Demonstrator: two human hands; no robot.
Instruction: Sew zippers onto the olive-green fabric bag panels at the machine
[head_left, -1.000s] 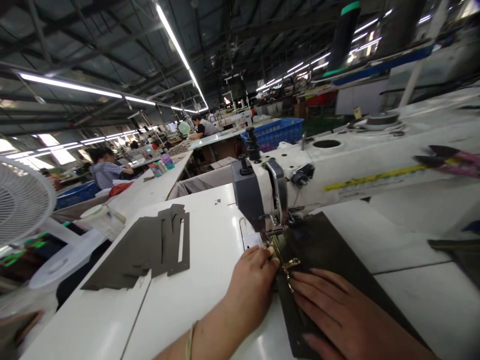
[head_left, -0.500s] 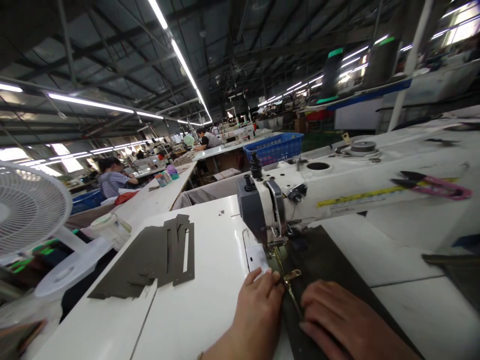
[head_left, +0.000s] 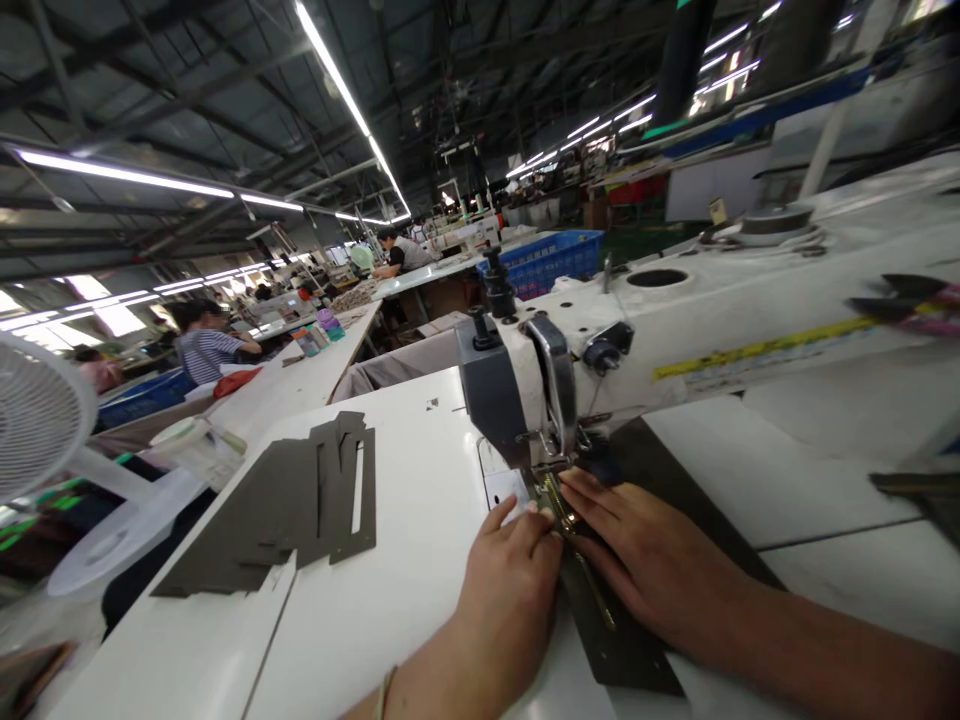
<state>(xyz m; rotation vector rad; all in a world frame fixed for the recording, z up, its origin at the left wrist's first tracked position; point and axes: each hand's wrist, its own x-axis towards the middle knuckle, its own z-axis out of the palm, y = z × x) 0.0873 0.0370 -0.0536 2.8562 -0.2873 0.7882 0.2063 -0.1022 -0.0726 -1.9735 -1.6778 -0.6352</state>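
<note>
A dark grey-green panel [head_left: 626, 640] lies under the presser foot of a white sewing machine [head_left: 551, 400]. Along it runs a gold zipper [head_left: 592, 590], its gold slider partly covered by fingers. My left hand [head_left: 514, 570] presses at the panel's left edge close to the foot, fingers bent together; its fingertips' hold is partly hidden. Flat over the panel and the zipper's right side rests my right hand [head_left: 637, 540], fingers stretched towards the needle area and touching the work.
Stacked dark cut pieces [head_left: 270, 510] lie on the white table at left, beside a white fan [head_left: 45, 420]. Pink-handled snips [head_left: 919, 305] and a yellow tape [head_left: 765, 348] are on the machine arm. A blue basket [head_left: 540, 262] and a person in stripes [head_left: 206, 350] are beyond.
My right hand has moved forward along the zipper towards the presser foot and now lies flatter. The panel and slider sit nearer the foot. The camera view has shifted slightly.
</note>
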